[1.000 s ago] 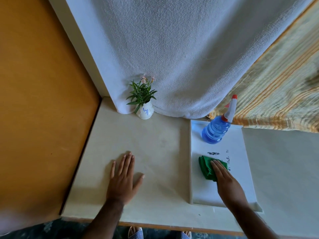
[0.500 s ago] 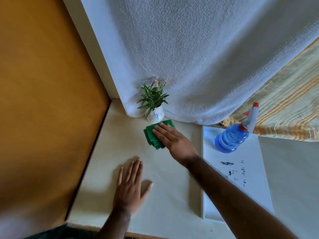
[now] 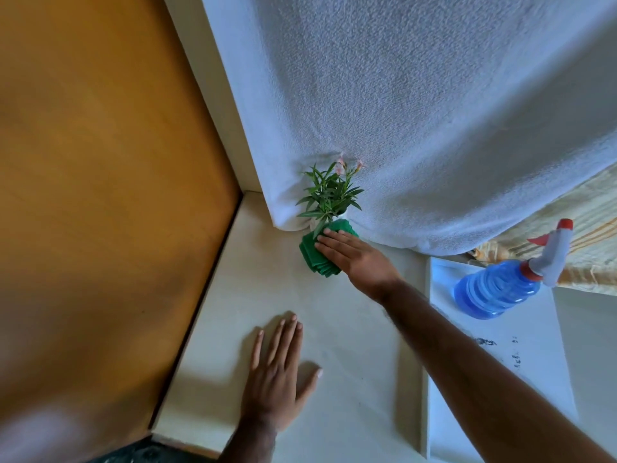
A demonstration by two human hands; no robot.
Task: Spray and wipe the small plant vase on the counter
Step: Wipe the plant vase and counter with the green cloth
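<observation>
The small white vase [image 3: 313, 224] stands at the back of the cream counter [image 3: 354, 362], against a hanging white towel; green leaves and pink buds [image 3: 329, 195] rise from it. Nearly all of the vase is hidden behind a folded green cloth [image 3: 315, 259]. My right hand [image 3: 354, 259] presses that cloth flat against the vase's front, fingers extended. My left hand [image 3: 275, 372] lies flat on the counter nearer to me, fingers spread, holding nothing. A blue spray bottle [image 3: 497, 290] with a white and red trigger head stands on the right.
The spray bottle stands on a white board [image 3: 534, 369] with dark marks, lying on the counter's right side. An orange-brown wall [image 3: 100, 195] borders the counter on the left. A striped yellow fabric [image 3: 594, 228] hangs at the back right.
My right hand carried the green cloth from the white board across the counter to the vase and now presses it against the vase. The left hand stayed flat on the counter.
</observation>
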